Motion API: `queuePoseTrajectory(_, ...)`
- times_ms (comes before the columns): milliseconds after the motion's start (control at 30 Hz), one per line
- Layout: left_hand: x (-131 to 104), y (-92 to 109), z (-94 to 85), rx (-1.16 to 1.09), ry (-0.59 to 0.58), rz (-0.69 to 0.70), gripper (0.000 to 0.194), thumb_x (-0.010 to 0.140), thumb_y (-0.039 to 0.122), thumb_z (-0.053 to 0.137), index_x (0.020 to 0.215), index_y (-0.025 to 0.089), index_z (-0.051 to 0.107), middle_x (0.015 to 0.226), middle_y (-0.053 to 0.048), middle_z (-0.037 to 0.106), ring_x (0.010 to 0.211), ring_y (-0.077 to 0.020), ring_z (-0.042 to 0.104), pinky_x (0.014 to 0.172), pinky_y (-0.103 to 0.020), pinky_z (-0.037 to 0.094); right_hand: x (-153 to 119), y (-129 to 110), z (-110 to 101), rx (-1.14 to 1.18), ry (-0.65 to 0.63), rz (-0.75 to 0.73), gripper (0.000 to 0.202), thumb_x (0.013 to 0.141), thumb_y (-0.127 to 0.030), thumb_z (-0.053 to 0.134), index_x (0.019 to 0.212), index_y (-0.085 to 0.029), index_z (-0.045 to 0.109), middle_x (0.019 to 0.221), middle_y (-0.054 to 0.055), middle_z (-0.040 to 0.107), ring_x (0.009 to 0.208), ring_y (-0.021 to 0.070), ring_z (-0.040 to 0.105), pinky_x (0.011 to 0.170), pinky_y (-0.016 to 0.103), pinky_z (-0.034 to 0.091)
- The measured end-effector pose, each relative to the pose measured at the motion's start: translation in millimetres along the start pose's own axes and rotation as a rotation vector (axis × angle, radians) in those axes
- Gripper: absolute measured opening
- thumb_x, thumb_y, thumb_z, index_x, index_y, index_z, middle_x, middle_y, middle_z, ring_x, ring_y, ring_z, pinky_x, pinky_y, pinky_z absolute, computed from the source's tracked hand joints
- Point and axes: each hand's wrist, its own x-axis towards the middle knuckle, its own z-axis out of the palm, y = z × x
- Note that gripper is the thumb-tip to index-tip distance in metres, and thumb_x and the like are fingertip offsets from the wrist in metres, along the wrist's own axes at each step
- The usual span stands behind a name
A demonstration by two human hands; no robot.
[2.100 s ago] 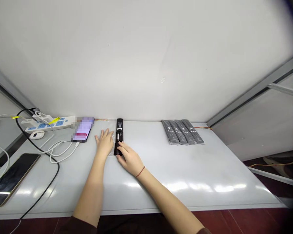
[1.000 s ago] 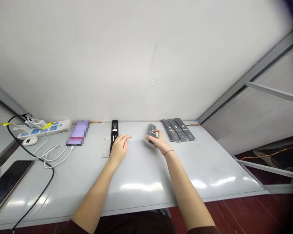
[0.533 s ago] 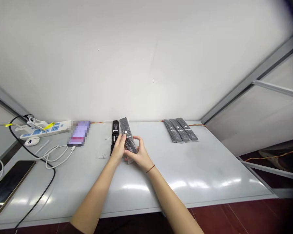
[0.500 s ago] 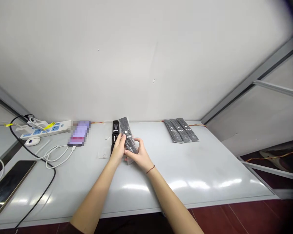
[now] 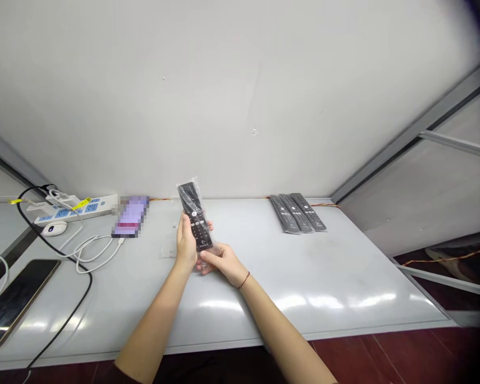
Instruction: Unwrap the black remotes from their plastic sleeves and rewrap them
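My left hand (image 5: 186, 246) is wrapped round a black remote control (image 5: 197, 218) in a clear plastic bag, buttons facing up and top end tilted toward the wall. At the remote's lower end, my right hand (image 5: 226, 265) pinches the loose end of the plastic bag (image 5: 206, 256) between thumb and fingers. Three more bagged remote controls (image 5: 296, 213) lie side by side on the table to the right. A small piece of clear plastic (image 5: 167, 253) lies left of my left hand.
On the left are a power strip (image 5: 100, 207), a phone with a lit, blurred screen (image 5: 132, 216), a white oval device (image 5: 54, 229), a dark phone (image 5: 20, 298) and tangled cables (image 5: 88, 256). The white wall (image 5: 240, 106) bounds the table (image 5: 324, 277) behind.
The bagged remote has moved left and up in my hands. My right hand has slid to the bag's lower end. The black remote lying beside my left hand is no longer visible.
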Motion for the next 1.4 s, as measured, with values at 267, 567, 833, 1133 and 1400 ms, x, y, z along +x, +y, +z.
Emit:
queuePoseTrajectory(267, 0.9, 9.4, 0.3, -0.046, 0.007, 0.053, 0.038, 0.087, 0.050, 0.046, 0.103, 0.018, 0.061, 0.106, -0.008, 0.067, 0.064, -0.0122, 0.064, 0.059, -0.025, 0.053, -0.5, 1.7, 0.9, 0.067, -0.071, 0.051, 0.037, 0.069, -0.035, 0.075, 0.096, -0.013, 0.062, 0.093, 0.008, 0.068, 0.070, 0.0156, 0.069, 0.056, 0.023, 0.057)
queuePoseTrajectory(567, 3.5, 17.1, -2.2, -0.192, -0.015, 0.068, 0.045, 0.091, 0.049, 0.039, 0.127, 0.024, 0.049, 0.108, -0.007, 0.067, 0.077, -0.0161, 0.068, 0.072, -0.029, 0.054, -3.5, 0.8, 2.4, 0.010, -0.127, 0.043, 0.030, 0.072, -0.035, 0.072, 0.090, -0.015, 0.058, 0.082, 0.004, 0.066, 0.063, 0.0147, 0.066, 0.051, 0.024, 0.054)
queuePoseTrajectory(833, 0.5, 4.4, 4.8, -0.043, 0.023, -0.211, 0.044, 0.089, 0.051, 0.043, 0.117, 0.018, 0.052, 0.106, -0.011, 0.067, 0.079, -0.0191, 0.069, 0.074, -0.035, 0.055, -0.3, -1.0, 1.3, -0.196, 0.074, -0.074, 0.026, 0.076, -0.039, 0.065, 0.081, -0.018, 0.052, 0.058, -0.004, 0.058, 0.037, 0.0070, 0.048, 0.036, 0.021, 0.040)
queuePoseTrajectory(1133, 17.7, 42.8, -8.7, -0.259, 0.170, 0.099, 0.038, 0.093, 0.050, 0.033, 0.116, 0.025, 0.051, 0.092, -0.004, 0.067, 0.075, -0.0170, 0.067, 0.074, -0.034, 0.052, -4.2, -3.6, -3.8, -0.302, 0.081, -0.035, 0.032, 0.073, -0.043, 0.069, 0.085, -0.020, 0.050, 0.053, -0.008, 0.050, 0.036, 0.0065, 0.044, 0.034, 0.018, 0.037)
queuePoseTrajectory(1400, 61.4, 94.3, -70.7, 0.060, 0.318, -0.030, 0.022, 0.089, 0.027, 0.042, 0.089, 0.014, 0.060, 0.075, -0.001, 0.062, 0.062, -0.0093, 0.060, 0.065, -0.023, 0.051, 2.1, -3.4, -9.3, -0.122, 0.160, -0.070, 0.030, 0.076, -0.042, 0.064, 0.079, -0.020, 0.045, 0.058, -0.007, 0.052, 0.036, 0.0065, 0.045, 0.032, 0.018, 0.036)
